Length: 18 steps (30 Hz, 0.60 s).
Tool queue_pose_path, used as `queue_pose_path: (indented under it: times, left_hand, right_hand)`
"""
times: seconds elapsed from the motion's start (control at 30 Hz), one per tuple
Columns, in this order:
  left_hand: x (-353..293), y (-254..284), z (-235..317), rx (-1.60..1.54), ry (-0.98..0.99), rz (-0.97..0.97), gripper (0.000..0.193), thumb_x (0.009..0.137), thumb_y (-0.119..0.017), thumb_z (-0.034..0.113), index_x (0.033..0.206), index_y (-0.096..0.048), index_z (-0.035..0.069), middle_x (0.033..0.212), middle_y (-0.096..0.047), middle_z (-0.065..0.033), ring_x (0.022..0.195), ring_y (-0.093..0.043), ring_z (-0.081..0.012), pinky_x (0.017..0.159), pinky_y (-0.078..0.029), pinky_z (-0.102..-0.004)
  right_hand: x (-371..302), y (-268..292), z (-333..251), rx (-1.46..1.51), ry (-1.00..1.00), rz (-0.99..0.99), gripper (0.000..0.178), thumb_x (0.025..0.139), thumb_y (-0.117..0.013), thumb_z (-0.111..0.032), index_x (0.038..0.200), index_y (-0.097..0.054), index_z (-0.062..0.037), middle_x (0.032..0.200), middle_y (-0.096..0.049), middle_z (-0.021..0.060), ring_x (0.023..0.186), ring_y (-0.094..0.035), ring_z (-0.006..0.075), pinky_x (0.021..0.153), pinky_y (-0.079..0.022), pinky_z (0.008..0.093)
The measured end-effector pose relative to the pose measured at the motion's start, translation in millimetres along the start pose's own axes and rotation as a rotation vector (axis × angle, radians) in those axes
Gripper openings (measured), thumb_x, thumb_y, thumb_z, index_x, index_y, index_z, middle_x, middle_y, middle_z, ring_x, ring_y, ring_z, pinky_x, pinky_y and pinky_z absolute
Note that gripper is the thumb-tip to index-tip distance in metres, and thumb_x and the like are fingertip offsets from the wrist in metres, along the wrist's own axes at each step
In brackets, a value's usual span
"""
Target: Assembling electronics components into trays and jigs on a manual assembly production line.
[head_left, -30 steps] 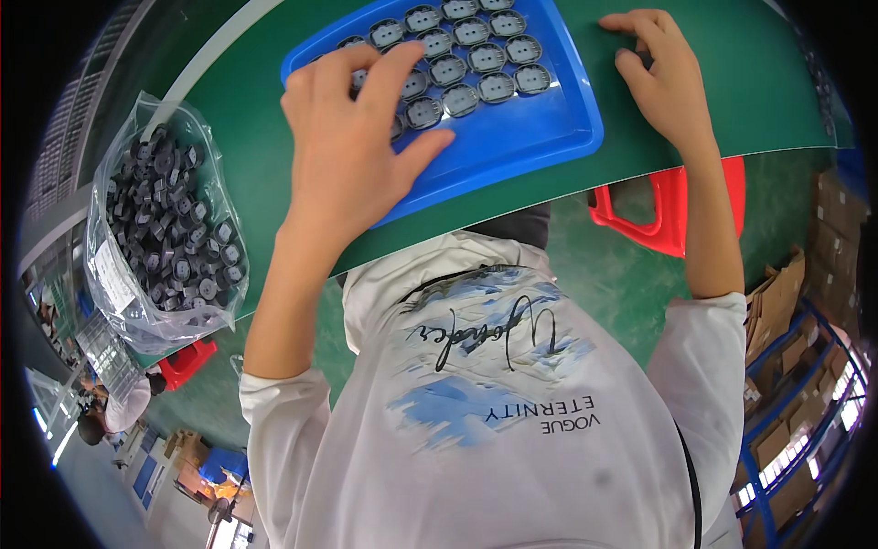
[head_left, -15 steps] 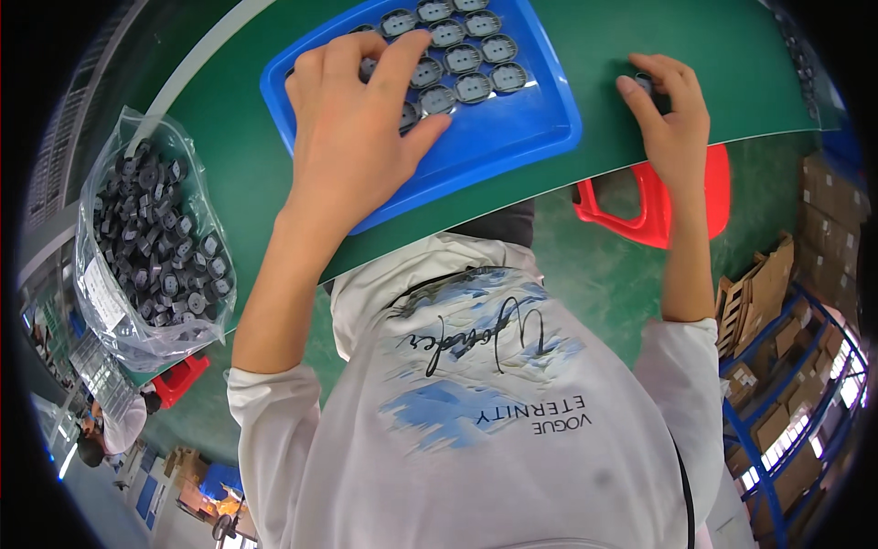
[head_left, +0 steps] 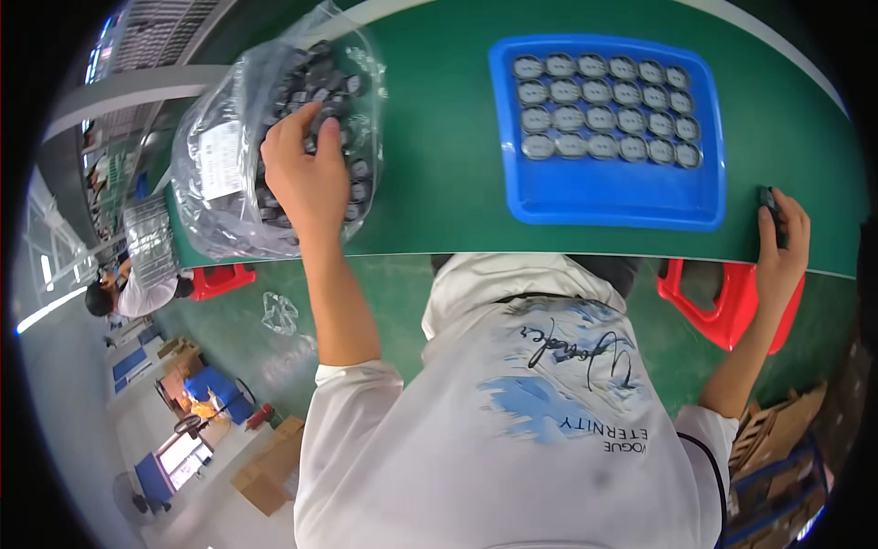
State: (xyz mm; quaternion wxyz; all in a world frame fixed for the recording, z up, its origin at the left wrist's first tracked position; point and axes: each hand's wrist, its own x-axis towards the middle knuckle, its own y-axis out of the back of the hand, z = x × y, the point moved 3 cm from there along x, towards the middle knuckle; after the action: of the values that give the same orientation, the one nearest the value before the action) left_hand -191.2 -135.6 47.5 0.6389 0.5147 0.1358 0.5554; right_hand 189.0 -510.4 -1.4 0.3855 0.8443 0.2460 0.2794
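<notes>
My left hand (head_left: 306,178) lies on a clear plastic bag (head_left: 229,174) full of small round black parts, at the left of the green table (head_left: 439,183). Its fingers are spread among the parts at the bag's mouth; whether they hold one is hidden. A blue tray (head_left: 613,197) sits to the right with three rows of round grey-faced parts (head_left: 604,119) in its far half. My right hand (head_left: 782,242) rests at the table's near right edge, fingers closed around a small dark part (head_left: 766,203).
A red plastic stool (head_left: 722,306) stands under the table's right end and another red stool (head_left: 219,279) under the left. Cardboard boxes (head_left: 265,471) and a crumpled plastic wrap (head_left: 279,311) lie on the floor. Another person (head_left: 137,293) sits far left.
My left hand has left the blue tray and moved left onto the bag of black parts. My right hand stays at the table's right edge. The view has swung left.
</notes>
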Motion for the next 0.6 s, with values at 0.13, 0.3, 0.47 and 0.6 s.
queue_pose_path:
  times: [0.13,0.3,0.47,0.6]
  left_hand:
    - [19,3,-15,0.235,-0.341,0.002,0.034,0.08,-0.074,0.017,0.113,-0.069,0.009,0.105,-0.068,-0.0145,0.103,-0.06,-0.0348,0.09,-0.046,-0.0474]
    - [16,-50,7,0.295,-0.257,-0.124,0.028,0.08,-0.074,0.022,0.105,-0.068,0.011,0.107,-0.06,-0.0136,0.104,-0.057,-0.0348,0.085,-0.041,-0.0489]
    - [-3,-42,-8,0.153,-0.3,-0.003,0.031,0.077,-0.078,0.018,0.103,-0.065,0.006,0.103,-0.058,-0.0124,0.098,-0.054,-0.0345,0.089,-0.039,-0.047]
    - [-4,-27,3,0.009,-0.346,0.115,0.035,0.074,-0.082,0.018,0.098,-0.062,0.003,0.098,-0.057,-0.0129,0.094,-0.052,-0.035,0.089,-0.04,-0.048]
  right_hand:
    - [15,-17,2,-0.032,0.055,-0.031,0.025,0.094,-0.067,-0.009,0.118,-0.065,-0.0036,0.122,-0.064,0.0096,0.109,-0.06,0.0206,0.091,-0.047,0.0301]
    - [-1,-15,36,-0.065,0.078,0.018,0.028,0.096,-0.066,-0.01,0.122,-0.064,-0.0002,0.125,-0.063,0.014,0.118,-0.059,0.0269,0.102,-0.045,0.035]
    - [-7,-22,33,0.032,-0.077,0.088,0.028,0.097,-0.067,-0.012,0.122,-0.064,-0.001,0.124,-0.065,0.0107,0.111,-0.062,0.0218,0.096,-0.048,0.032]
    - [-4,-24,29,-0.038,0.141,0.114,0.021,0.096,-0.067,-0.011,0.113,-0.064,0.0006,0.125,-0.064,0.0119,0.111,-0.061,0.0245,0.096,-0.048,0.0346]
